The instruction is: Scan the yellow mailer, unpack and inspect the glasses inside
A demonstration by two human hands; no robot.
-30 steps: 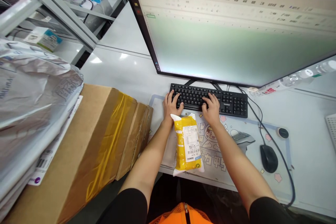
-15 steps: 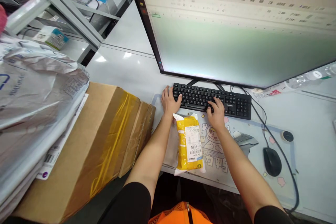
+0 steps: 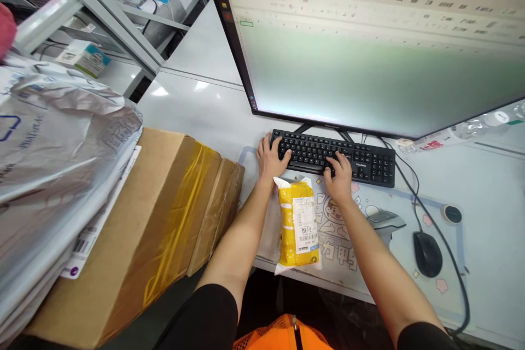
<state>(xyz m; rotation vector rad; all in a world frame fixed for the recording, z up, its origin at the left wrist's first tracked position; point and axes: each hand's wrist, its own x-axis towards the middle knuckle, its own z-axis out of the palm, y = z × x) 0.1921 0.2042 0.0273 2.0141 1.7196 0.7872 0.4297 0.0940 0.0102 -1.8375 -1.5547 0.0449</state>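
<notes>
My left hand [image 3: 270, 158] rests on the left end of a black keyboard [image 3: 361, 161], fingers spread over the keys. My right hand [image 3: 339, 174] lies on the keyboard's middle, fingers apart. Neither hand holds anything. Between my forearms a yellow parcel [image 3: 298, 224] in clear wrap with a white barcode label lies flat on a printed desk mat [image 3: 340, 251], close to the desk's front edge. A large monitor [image 3: 369, 49] showing a spreadsheet stands just behind the keyboard.
A black mouse [image 3: 427, 253] and a grey handheld scanner [image 3: 385, 220] lie on the mat to the right. Taped cardboard boxes [image 3: 156, 219] and a heap of grey mailer bags [image 3: 53, 164] fill the left. Metal shelving [image 3: 90, 5] stands behind; a plastic bottle [image 3: 463, 132] lies at right.
Both hands stay on the keyboard with small finger shifts. The camera view drifts slightly, so everything sits a little further right and lower. The yellow parcel has not moved on the mat.
</notes>
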